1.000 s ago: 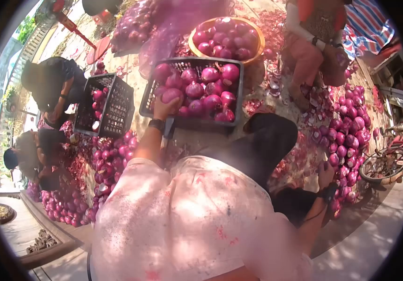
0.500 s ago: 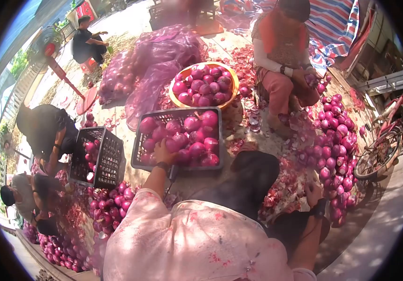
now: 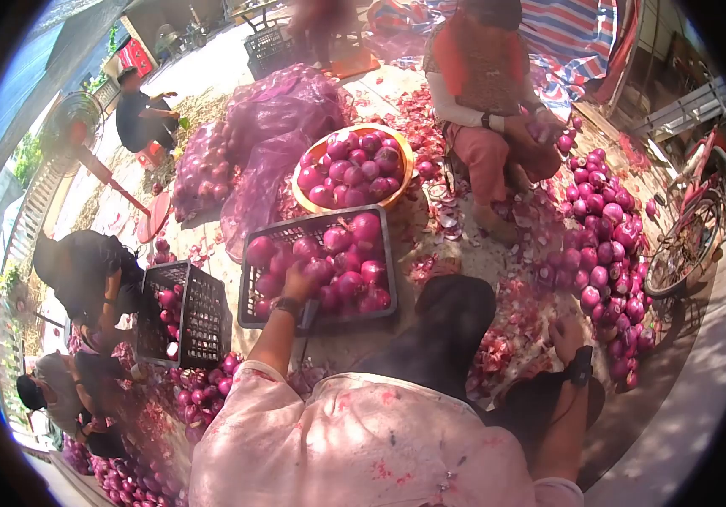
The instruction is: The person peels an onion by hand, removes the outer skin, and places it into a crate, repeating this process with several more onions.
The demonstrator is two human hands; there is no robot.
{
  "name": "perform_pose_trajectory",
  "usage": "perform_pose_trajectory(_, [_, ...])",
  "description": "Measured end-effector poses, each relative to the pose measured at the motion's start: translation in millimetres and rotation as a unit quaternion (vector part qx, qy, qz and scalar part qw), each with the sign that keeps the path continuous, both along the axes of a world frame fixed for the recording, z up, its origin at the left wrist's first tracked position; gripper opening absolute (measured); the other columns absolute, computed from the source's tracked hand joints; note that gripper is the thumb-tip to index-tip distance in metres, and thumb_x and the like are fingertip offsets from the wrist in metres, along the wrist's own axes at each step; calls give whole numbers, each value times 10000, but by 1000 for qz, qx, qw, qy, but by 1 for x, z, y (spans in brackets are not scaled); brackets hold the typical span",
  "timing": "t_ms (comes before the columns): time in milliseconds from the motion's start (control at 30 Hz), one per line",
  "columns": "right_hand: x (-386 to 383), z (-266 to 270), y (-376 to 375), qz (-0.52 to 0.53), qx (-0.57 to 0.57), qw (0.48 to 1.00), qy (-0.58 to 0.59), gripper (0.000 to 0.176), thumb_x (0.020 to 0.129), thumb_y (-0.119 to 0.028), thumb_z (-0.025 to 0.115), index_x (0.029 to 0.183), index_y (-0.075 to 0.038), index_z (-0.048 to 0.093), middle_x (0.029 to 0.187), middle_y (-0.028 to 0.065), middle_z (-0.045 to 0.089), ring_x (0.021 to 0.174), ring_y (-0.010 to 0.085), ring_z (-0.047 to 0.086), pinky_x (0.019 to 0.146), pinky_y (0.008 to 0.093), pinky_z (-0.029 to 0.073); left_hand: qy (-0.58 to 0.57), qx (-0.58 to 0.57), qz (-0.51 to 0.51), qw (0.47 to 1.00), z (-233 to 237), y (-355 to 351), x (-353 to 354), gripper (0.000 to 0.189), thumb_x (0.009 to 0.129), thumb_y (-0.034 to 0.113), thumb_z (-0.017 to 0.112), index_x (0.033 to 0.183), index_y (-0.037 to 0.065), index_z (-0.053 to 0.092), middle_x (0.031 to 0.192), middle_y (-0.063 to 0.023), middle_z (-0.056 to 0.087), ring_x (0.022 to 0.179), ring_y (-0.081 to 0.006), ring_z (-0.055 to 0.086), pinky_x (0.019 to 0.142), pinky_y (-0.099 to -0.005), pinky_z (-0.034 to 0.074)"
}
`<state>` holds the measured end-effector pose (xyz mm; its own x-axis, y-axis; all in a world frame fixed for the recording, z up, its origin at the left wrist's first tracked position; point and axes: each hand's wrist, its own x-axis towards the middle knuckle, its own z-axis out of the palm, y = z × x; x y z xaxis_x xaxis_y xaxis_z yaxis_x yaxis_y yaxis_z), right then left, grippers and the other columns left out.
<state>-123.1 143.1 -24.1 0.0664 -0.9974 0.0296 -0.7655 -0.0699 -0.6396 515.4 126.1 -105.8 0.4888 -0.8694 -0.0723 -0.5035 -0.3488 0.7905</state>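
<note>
My left hand [image 3: 299,283] reaches into a black plastic crate [image 3: 320,323] filled with peeled-looking red onions. Its fingers curl against a red onion [image 3: 319,270], though the fingertips are partly hidden. A dark band and a small dark object sit at that wrist. Out to the right, beside my knee, my right hand [image 3: 564,335] hangs with fingers loosely apart and nothing visible in it. A dark watch [image 3: 580,365] is on that wrist. The long heap of red onions [image 3: 608,253] lies just beyond this hand.
An orange basin [image 3: 407,182] of onions stands behind the crate. Mesh sacks [image 3: 278,110] lie farther back. A second crate [image 3: 202,314] is tilted at left. One person [image 3: 477,84] sits opposite; others work at left. Onion skins [image 3: 506,338] litter the floor. A bicycle [image 3: 688,228] stands at right.
The whole view has shifted slightly with my head. My left hand stays in the crate against the onions. My right hand has risen a little, its fingers looking less curled.
</note>
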Motion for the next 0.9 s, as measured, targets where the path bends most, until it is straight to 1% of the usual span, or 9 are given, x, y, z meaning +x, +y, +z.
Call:
perform_pose_trajectory(133, [-3,-3,-3,23,-41,998,51,179,820,-150,644,796,23,603,733,195,620,686,346,618,625,402,467,291,4,-112,950,74,-42,-60,471,839,238,676,1261,83,537,1087,-63,635,1006,-160,604,826,-317,461])
perform_pose_trajectory(200, [-3,9,0,15,-62,997,46,179,818,-161,645,797,14,611,756,195,621,724,351,613,651,402,467,441,-38,-181,878,109,-59,-112,456,871,270,631,1283,110,520,1094,-36,634,989,-178,604,832,-332,441])
perform_pose_trajectory(233, [-2,17,2,4,-86,995,43,168,822,-152,638,793,11,610,752,186,627,684,336,614,627,393,467,372,-57,-287,881,135,-66,-139,461,870,280,629,1284,109,520,1133,-57,626,1012,-216,605,858,-354,445])
perform_pose_trajectory(267, [-4,26,2,-21,-8,1000,-17,159,824,-141,635,800,14,611,730,162,633,648,300,623,604,378,468,541,-8,-275,795,184,-54,-181,443,890,268,596,1295,110,511,1174,-94,612,1056,-250,594,895,-378,446])
perform_pose_trajectory(433, [-37,51,13,-132,-35,937,-321,153,912,-129,614,1000,-5,600,743,15,608,659,87,594,606,230,469,661,120,-438,597,223,-81,-314,493,913,280,554,1335,48,450,1251,-186,560,1254,-322,467,1065,-471,354])
perform_pose_trajectory(633, [-132,57,37,-229,-139,739,-618,118,900,-99,619,1016,-91,640,833,35,677,661,142,644,578,266,515,649,218,-460,565,158,-104,-448,429,892,273,596,1263,77,505,1164,-150,602,1151,-278,527,993,-443,396])
perform_pose_trajectory(767, [-215,1,40,-307,-125,717,-613,106,885,-69,611,982,-104,637,879,38,672,722,144,638,577,292,503,635,307,-315,635,50,-103,-478,332,859,237,610,1176,152,557,1065,-86,632,1053,-236,564,921,-398,427])
perform_pose_trajectory(833, [-242,-23,28,-329,-110,706,-618,113,880,-63,609,980,-110,633,896,37,670,747,145,637,585,299,499,544,390,-203,715,39,-92,-485,341,857,238,609,1182,152,553,1021,-71,629,999,-225,580,900,-398,437])
perform_pose_trajectory(900, [-252,-49,5,-418,-71,704,-570,165,862,-65,619,1021,-111,613,885,31,661,754,146,634,596,301,487,558,369,-206,714,53,-79,-489,329,876,203,584,1192,122,538,992,-68,625,965,-213,588,882,-391,447])
